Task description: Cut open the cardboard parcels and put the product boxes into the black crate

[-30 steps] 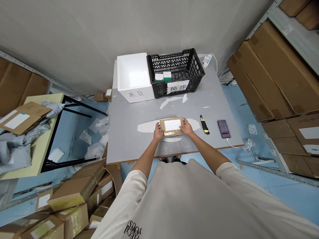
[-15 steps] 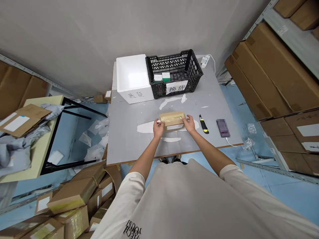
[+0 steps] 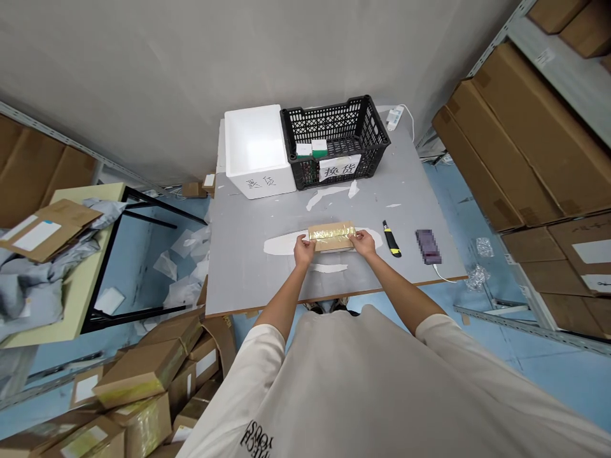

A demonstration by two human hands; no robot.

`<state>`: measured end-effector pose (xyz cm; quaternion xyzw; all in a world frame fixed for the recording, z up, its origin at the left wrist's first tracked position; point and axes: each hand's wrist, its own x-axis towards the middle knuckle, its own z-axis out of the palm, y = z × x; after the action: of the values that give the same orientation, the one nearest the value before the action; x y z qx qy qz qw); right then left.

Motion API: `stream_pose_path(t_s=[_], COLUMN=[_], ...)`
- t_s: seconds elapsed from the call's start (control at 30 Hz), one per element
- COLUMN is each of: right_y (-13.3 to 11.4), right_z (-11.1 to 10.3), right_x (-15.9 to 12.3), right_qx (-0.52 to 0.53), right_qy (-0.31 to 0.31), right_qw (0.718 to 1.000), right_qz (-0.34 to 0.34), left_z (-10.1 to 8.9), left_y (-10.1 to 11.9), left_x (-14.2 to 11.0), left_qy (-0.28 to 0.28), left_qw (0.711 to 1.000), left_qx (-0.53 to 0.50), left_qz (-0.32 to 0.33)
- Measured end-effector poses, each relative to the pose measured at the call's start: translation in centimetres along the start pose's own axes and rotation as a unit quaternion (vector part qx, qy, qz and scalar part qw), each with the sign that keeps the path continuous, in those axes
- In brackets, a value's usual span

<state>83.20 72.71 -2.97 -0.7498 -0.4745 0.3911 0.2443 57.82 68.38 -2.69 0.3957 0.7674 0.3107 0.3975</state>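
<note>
Between my two hands is a small cardboard box (image 3: 331,243), its upper face crossed by shiny clear tape. My left hand (image 3: 304,249) grips the box's left end, and my right hand (image 3: 363,242) grips its right end. Under and around the box a white worn patch (image 3: 281,244) shows on the grey tabletop (image 3: 238,280). A yellow and black box cutter (image 3: 391,239) lies to the right of my right hand. Farther right is a dark, pixelated phone-like item (image 3: 428,247) with a white cable.
At the table's back stand a white foam box (image 3: 267,180) and a black plastic crate (image 3: 344,172) holding small white-and-green boxes (image 3: 319,148). Cartons (image 3: 138,372) are piled at lower left. A side table (image 3: 71,305) bears parcels, and shelves of large cartons (image 3: 520,140) flank the right.
The cardboard box has been turned in my hands: the white label on its near side is gone from view, and a taped face now shows on top. Both hands still hold its ends.
</note>
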Motion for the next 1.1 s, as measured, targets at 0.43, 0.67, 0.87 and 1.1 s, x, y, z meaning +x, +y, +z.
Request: stream_pose_path(t_s=[0.43,0.67,0.87,1.1], right_y=[-2.7,-6.8,-8.3,-8.9], right_z=[-0.1,3.1,5.7,3.6], right_x=[-1.1,-3.5,-5.6,-5.6], right_qx=[0.064,0.073,0.062,0.029], right_qy=[0.010,-0.032,-0.052,0.010], right_qw=[0.997,0.986,0.990,0.987], right_qz=[-0.034,-0.144,-0.116,-0.160], left_z=[0.8,-1.6,-5.7,-4.6], left_y=[4.3,6.0,3.0,2.5], left_x=[-3.0,-3.9,-4.4,-3.5], left_qy=[-0.066,0.010,0.073,0.053], left_qw=[0.933,0.929,0.941,0.956], left_qx=[0.123,0.140,0.126,0.030], left_qz=[0.332,0.342,0.305,0.287])
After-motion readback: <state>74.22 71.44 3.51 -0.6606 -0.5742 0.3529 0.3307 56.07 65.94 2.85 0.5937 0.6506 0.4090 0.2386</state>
